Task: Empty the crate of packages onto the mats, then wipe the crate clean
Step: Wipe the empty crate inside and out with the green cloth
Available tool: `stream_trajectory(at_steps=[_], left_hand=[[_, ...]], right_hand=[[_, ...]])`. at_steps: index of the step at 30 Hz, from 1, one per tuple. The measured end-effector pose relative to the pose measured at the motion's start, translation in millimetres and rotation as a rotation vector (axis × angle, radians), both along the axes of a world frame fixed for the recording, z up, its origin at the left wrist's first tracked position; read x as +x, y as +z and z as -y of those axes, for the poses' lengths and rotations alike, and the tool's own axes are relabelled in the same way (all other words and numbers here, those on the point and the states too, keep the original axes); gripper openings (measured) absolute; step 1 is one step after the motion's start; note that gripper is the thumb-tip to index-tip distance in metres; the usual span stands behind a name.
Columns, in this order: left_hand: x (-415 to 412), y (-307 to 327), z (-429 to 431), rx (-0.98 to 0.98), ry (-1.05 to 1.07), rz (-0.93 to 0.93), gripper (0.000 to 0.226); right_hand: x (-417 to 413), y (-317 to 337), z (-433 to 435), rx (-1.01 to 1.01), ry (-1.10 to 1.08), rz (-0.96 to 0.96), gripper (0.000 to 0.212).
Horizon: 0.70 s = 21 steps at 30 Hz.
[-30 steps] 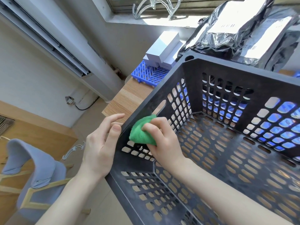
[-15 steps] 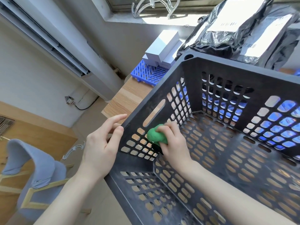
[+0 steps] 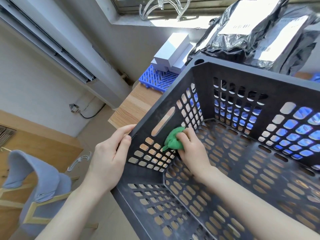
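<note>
A dark grey perforated crate fills the right of the view and holds no packages. My right hand is inside it, shut on a bunched green cloth pressed against the inner left wall below the handle slot. My left hand grips the outside of that left wall at its rim, thumb on the edge. Black plastic-wrapped packages with white labels lie beyond the crate. White boxes sit on a blue grid mat.
The crate rests on a wooden table whose left edge drops to the floor. A blue-grey chair stands at lower left. A white hanger lies on the floor. A window sill runs along the top.
My right hand slid the green cloth along the crate's left wall, down from the rim and toward the far corner. My left hand closed tighter on the wall's outer edge.
</note>
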<state>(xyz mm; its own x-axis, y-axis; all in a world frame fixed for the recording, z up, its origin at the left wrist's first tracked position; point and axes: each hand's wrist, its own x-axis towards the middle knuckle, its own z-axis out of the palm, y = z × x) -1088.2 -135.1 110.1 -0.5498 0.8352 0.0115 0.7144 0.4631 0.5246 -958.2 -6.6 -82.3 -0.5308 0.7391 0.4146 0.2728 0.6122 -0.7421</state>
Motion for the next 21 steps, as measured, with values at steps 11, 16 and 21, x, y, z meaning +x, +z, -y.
stream_trajectory(at_steps=[11, 16, 21], left_hand=[[1.6, 2.3, -1.2, -0.060, -0.043, -0.015, 0.041], [5.7, 6.7, -4.8, -0.171, -0.110, -0.058, 0.049], [11.2, 13.0, -7.4, -0.230, -0.233, -0.141, 0.066]], right_hand=[[5.4, 36.1, -13.2, -0.109, -0.073, -0.241, 0.035], [-9.0, 112.0, -37.0, 0.013, -0.193, -0.506, 0.032], [-11.6, 80.5, -50.5, 0.078, -0.250, -0.317, 0.033]])
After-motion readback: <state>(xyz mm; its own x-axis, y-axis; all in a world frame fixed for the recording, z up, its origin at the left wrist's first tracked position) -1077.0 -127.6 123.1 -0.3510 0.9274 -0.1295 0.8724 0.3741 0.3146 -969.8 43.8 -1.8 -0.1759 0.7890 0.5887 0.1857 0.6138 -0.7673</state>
